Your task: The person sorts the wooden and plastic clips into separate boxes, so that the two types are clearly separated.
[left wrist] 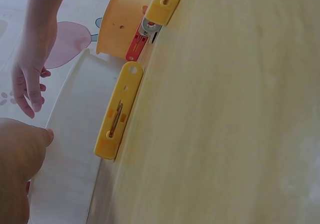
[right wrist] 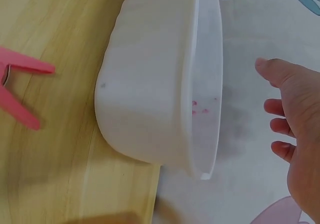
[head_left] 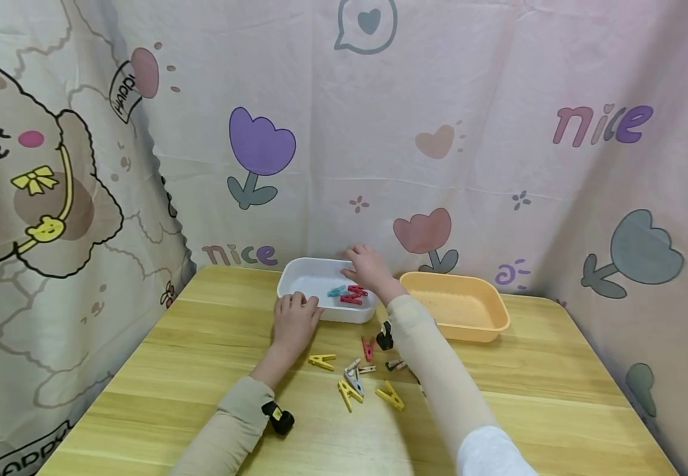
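A person's left hand (head_left: 296, 325) grips the near rim of a white tub (head_left: 303, 283) on a wooden table (head_left: 201, 370), red clothespins (head_left: 351, 299) and a teal clothespin (head_left: 336, 291) inside, as the right hand (head_left: 372, 270) hovers by the far rim, fingers loosely bent, grasping nothing. Yellow clothespins (head_left: 322, 361) and a pink clothespin (head_left: 368, 348) lie in front, near an orange tub (head_left: 474, 332).

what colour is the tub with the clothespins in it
The tub is white; the head view shows it best.
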Available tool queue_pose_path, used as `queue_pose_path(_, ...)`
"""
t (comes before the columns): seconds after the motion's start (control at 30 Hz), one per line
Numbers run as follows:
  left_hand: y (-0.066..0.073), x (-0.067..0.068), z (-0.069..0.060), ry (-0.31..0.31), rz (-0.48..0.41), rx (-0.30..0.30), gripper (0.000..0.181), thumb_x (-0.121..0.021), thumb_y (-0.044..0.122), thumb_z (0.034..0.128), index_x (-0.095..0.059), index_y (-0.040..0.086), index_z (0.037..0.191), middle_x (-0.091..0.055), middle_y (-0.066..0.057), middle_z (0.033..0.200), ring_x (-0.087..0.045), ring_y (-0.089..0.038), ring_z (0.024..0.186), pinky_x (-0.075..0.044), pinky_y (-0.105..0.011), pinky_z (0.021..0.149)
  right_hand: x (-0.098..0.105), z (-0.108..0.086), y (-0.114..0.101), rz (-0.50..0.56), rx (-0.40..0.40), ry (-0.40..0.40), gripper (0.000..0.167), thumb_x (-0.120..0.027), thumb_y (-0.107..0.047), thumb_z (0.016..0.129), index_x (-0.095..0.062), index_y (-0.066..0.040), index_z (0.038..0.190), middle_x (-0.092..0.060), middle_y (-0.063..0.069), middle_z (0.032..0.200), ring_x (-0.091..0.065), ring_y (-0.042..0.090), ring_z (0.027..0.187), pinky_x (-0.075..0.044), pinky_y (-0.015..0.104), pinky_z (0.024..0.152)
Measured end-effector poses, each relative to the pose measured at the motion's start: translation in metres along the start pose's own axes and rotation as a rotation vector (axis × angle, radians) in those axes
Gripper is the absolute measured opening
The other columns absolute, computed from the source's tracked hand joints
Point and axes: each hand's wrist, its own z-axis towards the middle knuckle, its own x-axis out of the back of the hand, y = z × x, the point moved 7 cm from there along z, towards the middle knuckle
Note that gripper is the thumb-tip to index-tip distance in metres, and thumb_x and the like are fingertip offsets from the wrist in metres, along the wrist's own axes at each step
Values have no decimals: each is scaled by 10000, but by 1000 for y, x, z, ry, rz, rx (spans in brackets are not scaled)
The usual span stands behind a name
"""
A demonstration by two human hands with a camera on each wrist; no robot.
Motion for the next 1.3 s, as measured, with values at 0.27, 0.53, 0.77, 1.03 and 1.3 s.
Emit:
queue_pose_path(0.27,-1,1,1,-12,-12,13,195,-678,308,909,-664,145,1015,-564,-114,943,-489,-311,887,-410,-465,847,19,-10,-4,-12,84,63,362,-668,-300,920,-634,-99,1219,-629,88,1174,-560,268,1093,-468,446,963)
queue_pose_path(0.53,-2,-1,1,-42,-4,23,208,-660,321,923,-659,148,1037,-562,-114,964,-486,-309,906,-403,-465,861,33,-22,-7,-26,142,80,342,-652,-333,929,-636,-153,1219,-621,51,1150,-555,241,1064,-463,413,932)
queue_pose_path(0.77,-1,-1,1,-20,0,13,203,-667,326,916,-660,155,1026,-565,-107,954,-489,-299,893,-406,-461,855,40,-41,-9,-45,242,130,327,-681,-283,912,-642,-135,1202,-601,44,1113,-530,225,1040,-452,378,901)
queue_pose_path(1.03,0,-1,1,11,7,-2,203,-681,327,902,-659,154,1006,-565,-107,934,-491,-299,879,-407,-463,847,39,-66,-11,-100,295,107,353,-697,-275,900,-639,-136,1219,-603,53,1125,-506,226,1043,-434,371,876)
queue_pose_path(1.3,0,-1,0,-7,0,9,202,-677,323,907,-661,155,1020,-566,-111,945,-489,-306,895,-404,-466,856,39,-87,-18,-149,332,102,332,-693,-285,898,-650,-140,1194,-612,51,1107,-514,228,1025,-429,362,834)
